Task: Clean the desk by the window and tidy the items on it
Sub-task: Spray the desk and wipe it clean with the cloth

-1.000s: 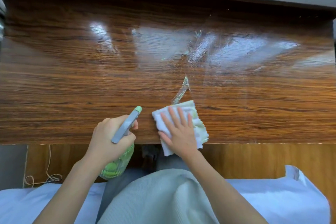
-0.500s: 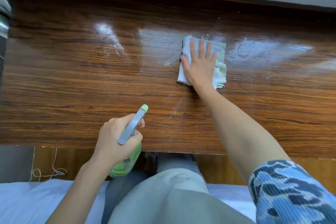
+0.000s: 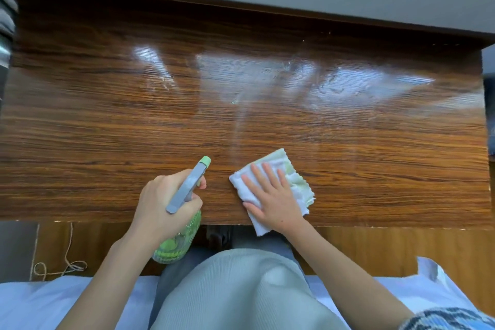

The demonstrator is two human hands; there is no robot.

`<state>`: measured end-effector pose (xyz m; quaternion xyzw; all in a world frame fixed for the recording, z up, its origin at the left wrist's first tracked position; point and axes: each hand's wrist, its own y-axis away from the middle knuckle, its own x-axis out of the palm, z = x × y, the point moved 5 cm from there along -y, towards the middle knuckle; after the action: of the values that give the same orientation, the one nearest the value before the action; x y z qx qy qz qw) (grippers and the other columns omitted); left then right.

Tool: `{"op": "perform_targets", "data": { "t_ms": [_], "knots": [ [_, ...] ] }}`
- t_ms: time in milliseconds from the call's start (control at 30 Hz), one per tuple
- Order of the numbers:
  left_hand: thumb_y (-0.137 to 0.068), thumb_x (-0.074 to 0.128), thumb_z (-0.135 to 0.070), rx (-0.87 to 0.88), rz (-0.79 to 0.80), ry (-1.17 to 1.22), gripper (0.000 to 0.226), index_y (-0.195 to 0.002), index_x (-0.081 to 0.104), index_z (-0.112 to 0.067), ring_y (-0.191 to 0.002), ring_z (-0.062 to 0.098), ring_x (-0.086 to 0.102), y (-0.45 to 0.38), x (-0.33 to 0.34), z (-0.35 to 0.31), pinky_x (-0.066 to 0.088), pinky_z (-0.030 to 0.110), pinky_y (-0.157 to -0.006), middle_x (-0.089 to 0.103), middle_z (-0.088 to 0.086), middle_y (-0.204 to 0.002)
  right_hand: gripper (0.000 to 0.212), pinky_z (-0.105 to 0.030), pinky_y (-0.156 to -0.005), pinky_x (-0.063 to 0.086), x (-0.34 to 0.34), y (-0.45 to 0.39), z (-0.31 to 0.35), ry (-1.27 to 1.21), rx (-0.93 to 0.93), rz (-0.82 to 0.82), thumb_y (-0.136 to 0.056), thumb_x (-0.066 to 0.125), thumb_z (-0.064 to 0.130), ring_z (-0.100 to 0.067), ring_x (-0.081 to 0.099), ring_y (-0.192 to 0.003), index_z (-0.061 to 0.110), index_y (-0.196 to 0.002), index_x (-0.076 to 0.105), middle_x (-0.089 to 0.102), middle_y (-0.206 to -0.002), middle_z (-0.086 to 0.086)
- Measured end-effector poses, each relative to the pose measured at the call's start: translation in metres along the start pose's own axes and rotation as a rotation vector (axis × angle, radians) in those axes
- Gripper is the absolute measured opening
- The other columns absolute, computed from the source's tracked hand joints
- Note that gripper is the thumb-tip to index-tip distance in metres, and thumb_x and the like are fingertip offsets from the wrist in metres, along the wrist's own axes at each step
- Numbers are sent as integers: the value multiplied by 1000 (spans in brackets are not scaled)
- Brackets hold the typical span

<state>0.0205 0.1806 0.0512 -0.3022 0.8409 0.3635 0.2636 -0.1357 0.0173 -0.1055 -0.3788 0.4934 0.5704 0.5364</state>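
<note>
Mid-clean, the flat-fingered right hand [image 3: 273, 198] presses a folded white-and-green cloth [image 3: 292, 182] at six o'clock on the glossy brown wooden desk [image 3: 107, 120], the left hand [image 3: 163, 203] grasps a green spray bottle [image 3: 184, 230], and wet streaks remain toward twelve.

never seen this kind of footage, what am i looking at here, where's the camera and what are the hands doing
No machine here: a person wears a camera on their head, looking down at their own two hands. The brown wooden desk shows wet streaks toward its far side. The left hand has its grip round a green spray bottle, held at the near edge. The right hand lies flat, fingers straight, on a white cloth at the near edge.
</note>
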Motion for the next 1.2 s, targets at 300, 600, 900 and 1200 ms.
{"op": "perform_targets", "data": {
  "t_ms": [300,600,900,1200],
  "knots": [
    [-80,64,-5,-13,13,2,24,-80,61,-29,-48,17,52,19,12,12,39,25,-49,52,-4,-45,38,-52,-103,39,-20,6,-25,-69,67,-206,-90,57,25,-34,45,-125,12,-126,54,54,-135,-15],
    [-80,65,-7,16,-9,46,23,-82,61,-29,-50,17,57,26,15,5,51,33,-53,54,-10,-47,20,-12,-74,39,-86,0,-22,-904,730,-352,-98,48,11,5,53,-84,18,-112,60,58,-98,16],
    [-83,65,-10,4,-17,29,19,-87,62,-28,-60,17,61,21,13,-2,45,24,-55,61,-7,-58,27,-42,-84,49,-144,-13,-37,-2040,765,-212,-94,40,8,-26,63,-90,10,-106,64,66,-97,-9],
    [-81,62,-13,33,-12,21,17,-85,62,-30,-50,15,56,17,19,-4,51,35,-55,59,-18,-59,42,-32,-107,36,-113,13,-113,-872,998,-308,-96,46,9,-13,43,-130,17,-137,50,51,-141,1]
  ]
}}
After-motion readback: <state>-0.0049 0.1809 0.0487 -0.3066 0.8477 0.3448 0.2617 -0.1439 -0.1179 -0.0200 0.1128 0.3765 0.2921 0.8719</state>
